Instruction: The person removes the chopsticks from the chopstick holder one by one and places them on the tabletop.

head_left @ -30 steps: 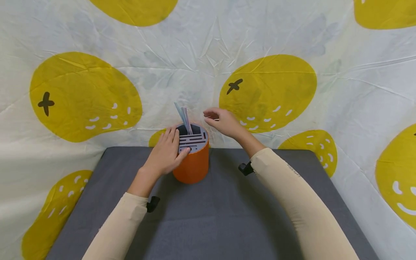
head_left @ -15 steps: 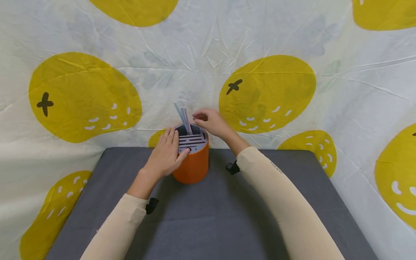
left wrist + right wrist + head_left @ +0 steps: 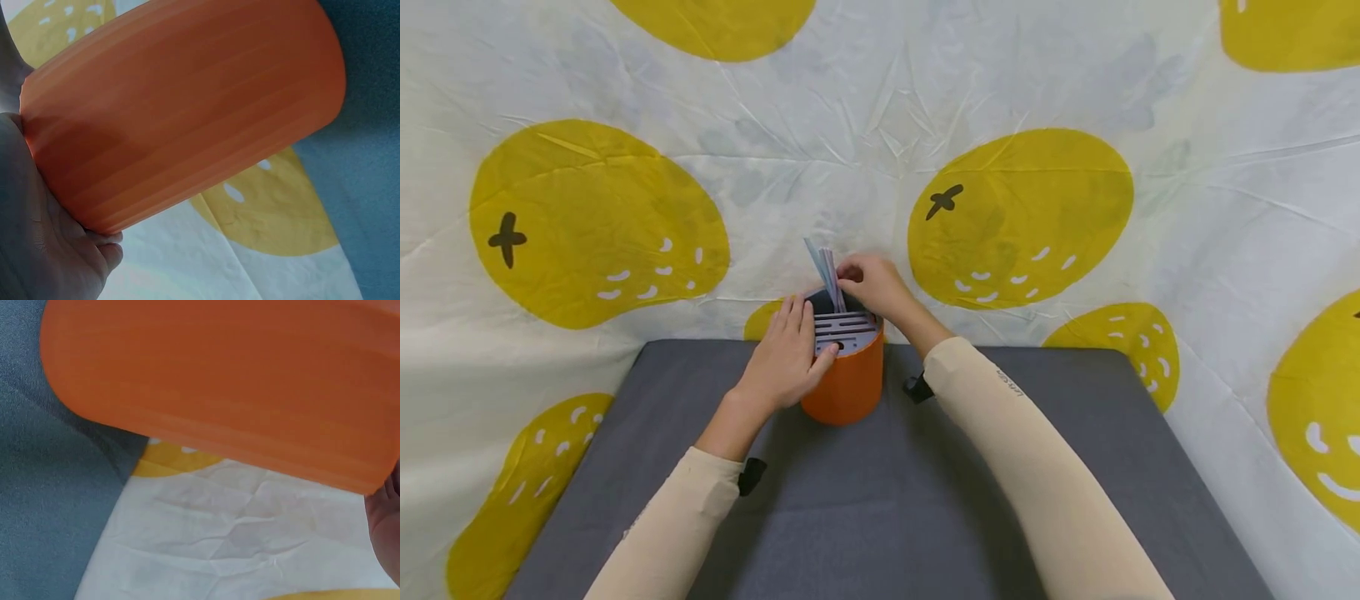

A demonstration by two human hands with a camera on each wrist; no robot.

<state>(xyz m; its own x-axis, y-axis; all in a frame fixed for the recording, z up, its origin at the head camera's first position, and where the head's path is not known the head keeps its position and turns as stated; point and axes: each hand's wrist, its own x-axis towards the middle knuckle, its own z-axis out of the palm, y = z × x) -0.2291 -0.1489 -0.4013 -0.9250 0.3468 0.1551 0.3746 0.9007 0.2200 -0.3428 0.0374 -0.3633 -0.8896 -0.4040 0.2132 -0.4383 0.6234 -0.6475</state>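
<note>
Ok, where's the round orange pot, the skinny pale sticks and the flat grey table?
Round orange pot [image 3: 847, 385]: head view, its front wall.
Skinny pale sticks [image 3: 831, 277]: head view, middle of the bunch.
Flat grey table [image 3: 865, 517]: head view, its top surface.

The orange holder [image 3: 842, 387] looks like moulded plastic, smooth with a soft satin finish and faint lengthwise bands. Set in its top, the slotted grey insert [image 3: 859, 338] seems to be hard, matt plastic; rising from the holder, the pale sticks [image 3: 829, 271] look thin, smooth and plastic. Beneath it, the dark cover [image 3: 865, 500] is matt, fine-grained cloth. Behind it, the printed backdrop [image 3: 850, 108] is creased fabric with a slight sheen. Nearer than it, 2 cream sleeves [image 3: 1030, 467] look like smooth, matt cloth.
</note>
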